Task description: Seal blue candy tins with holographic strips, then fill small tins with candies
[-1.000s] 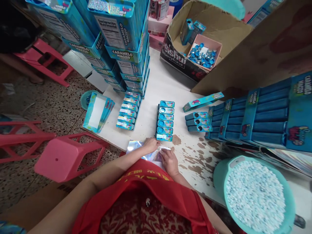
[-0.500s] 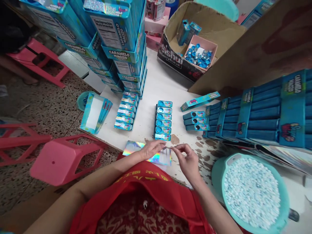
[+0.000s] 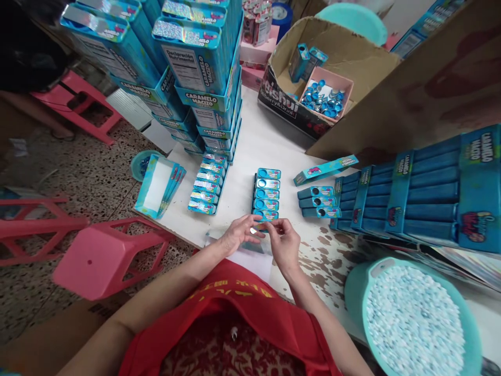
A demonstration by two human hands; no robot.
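Observation:
At the near end of the middle row of blue tins (image 3: 267,194), my right hand (image 3: 284,244) pinches a thin, shiny sticker-like piece (image 3: 254,230) between thumb and finger. My left hand (image 3: 236,236) is just to its left, fingers apart around the piece's free end; whether they touch it is hard to tell. Both hands are above a pale, see-through sheet (image 3: 250,258) on the table (image 3: 238,201). The tins have round recesses on top, and the nearest one is partly covered by my fingers.
Shiny-topped tins (image 3: 206,187) stand left, beside an empty tray (image 3: 154,184) and tall stacks (image 3: 199,65). Three open-holed tins (image 3: 321,202) lie right, near a tub of pale candies (image 3: 415,313). Behind is a carton (image 3: 289,117) with blue caps (image 3: 323,99).
Both hands have moved up to the near end of the middle row, now covering part of it. A shiny piece shows between them. The sheet's rainbow shine has faded, and the view has shifted slightly.

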